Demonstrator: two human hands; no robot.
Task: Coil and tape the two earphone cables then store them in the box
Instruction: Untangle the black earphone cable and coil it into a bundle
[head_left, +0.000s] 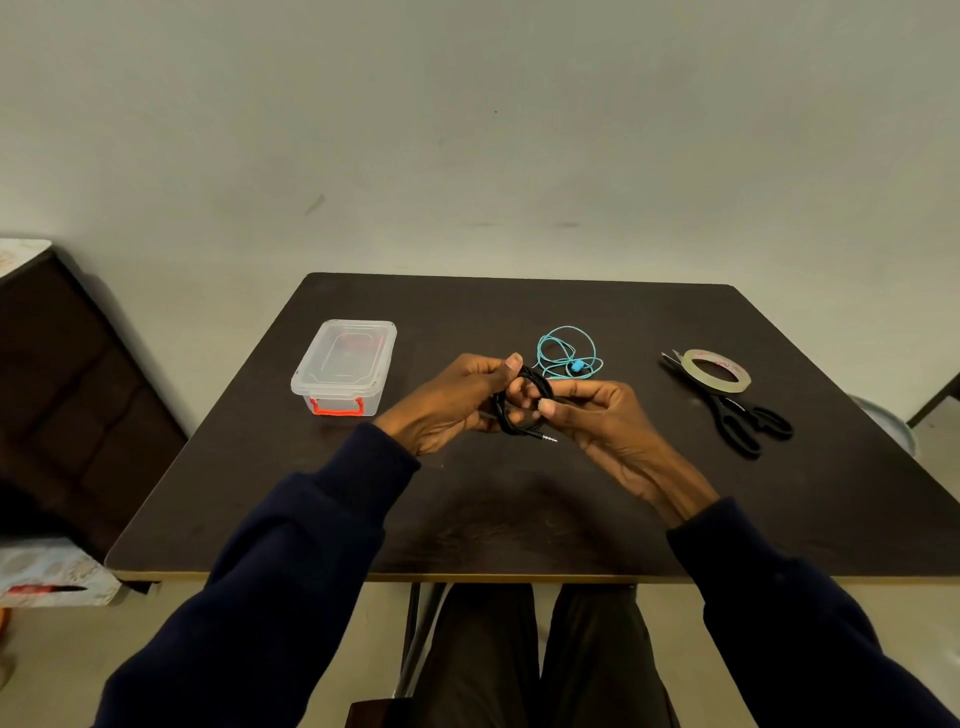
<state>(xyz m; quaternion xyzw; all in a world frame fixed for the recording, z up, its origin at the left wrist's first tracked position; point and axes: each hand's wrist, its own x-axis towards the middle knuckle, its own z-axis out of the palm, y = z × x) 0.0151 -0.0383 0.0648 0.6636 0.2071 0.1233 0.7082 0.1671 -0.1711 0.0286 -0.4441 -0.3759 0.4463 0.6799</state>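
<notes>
Nearest us, our left hand and right hand together pinched the black earphone coil above the table, its plug pointing right. We judged the tape roll, lying on the scissors, nearer the right hand. Behind the coil lay the blue cable, loose; leftward sat the box, lidded.

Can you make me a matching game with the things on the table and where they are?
Things:
1. black earphone cable
2. blue earphone cable
3. tape roll
4. clear box

Places:
A. lying loose on the table, just beyond the hands
B. closed, on the left side of the table
C. held in a coil between both hands
D. resting on top of the black scissors

Pairs: 1-C, 2-A, 3-D, 4-B
</notes>
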